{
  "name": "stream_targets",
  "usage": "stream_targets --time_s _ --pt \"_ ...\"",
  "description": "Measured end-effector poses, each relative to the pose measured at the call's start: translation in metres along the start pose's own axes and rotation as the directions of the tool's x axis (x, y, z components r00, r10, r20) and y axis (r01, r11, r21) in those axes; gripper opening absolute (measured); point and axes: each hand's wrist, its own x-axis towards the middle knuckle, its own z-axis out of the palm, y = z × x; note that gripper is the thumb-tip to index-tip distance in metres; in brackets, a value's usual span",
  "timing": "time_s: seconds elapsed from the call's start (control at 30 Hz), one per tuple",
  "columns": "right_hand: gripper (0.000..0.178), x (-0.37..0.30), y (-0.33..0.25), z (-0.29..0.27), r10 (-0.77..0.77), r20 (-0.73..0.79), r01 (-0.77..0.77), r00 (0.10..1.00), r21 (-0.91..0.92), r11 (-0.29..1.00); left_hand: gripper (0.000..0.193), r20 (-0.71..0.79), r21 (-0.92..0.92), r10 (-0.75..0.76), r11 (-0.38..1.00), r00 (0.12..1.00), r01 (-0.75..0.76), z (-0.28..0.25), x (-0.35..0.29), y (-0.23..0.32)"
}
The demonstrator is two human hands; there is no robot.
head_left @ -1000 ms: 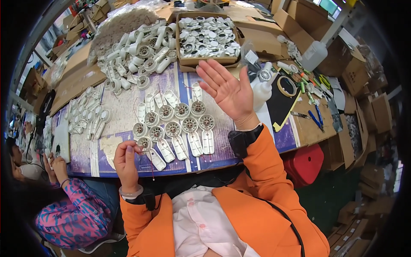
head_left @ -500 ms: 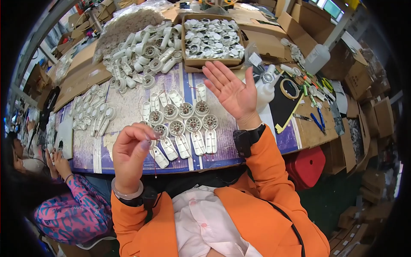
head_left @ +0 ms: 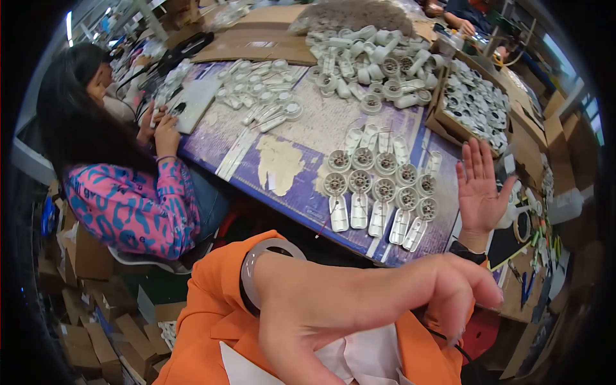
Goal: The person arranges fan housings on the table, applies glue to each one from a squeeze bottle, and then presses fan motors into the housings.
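My left hand (head_left: 366, 298) is raised very close to the camera, across my chest. Its fingers bend down and stand apart from the thumb, and nothing shows in them. Over the table's right part, my right hand (head_left: 481, 199) is held up, palm showing and fingers stretched, with nothing in it. Beside it stands a cardboard box (head_left: 443, 125) full of small white plastic pieces (head_left: 478, 102). To its left, white handheld-fan shells (head_left: 383, 189) with round slotted heads lie in rows on the purple-topped table (head_left: 292, 208); some have thin red wires.
A heap of white fan parts (head_left: 378, 64) lies at the back, and more white handles (head_left: 263, 93) lie further left. At the left sits a co-worker in a pink and blue sleeve (head_left: 128, 205), hands over a pale board (head_left: 196, 109). Pliers (head_left: 527, 285) lie at the right.
The view has swung to the left, bringing the co-worker further in. My left hand has come up from the fan shells toward the camera. My right hand stays open, palm showing.
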Motion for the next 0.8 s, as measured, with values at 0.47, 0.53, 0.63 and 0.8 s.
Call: stream_targets --time_s 0.47,0.53,0.63,0.8 --pt "0.081 0.002 0.004 -0.006 0.036 0.07 -0.035 0.997 -0.021 0.999 0.073 0.071 0.131 0.026 0.991 0.997 -0.035 -0.002 -0.003 0.008" --pt "0.081 0.002 0.004 -0.006 0.033 0.075 -0.031 0.997 -0.026 0.999 0.073 0.074 0.158 0.044 0.986 0.996 -0.055 -0.003 -0.003 0.007" --pt "0.081 0.002 0.004 -0.006 0.035 0.077 -0.033 0.996 -0.034 0.999 0.073 0.07 0.157 0.045 0.986 0.997 -0.056 -0.004 -0.006 0.007" --pt "0.081 0.004 0.006 -0.008 0.036 0.102 -0.032 0.994 -0.04 0.999 0.072 0.043 0.079 0.02 0.997 0.999 -0.023 -0.009 -0.01 0.007"
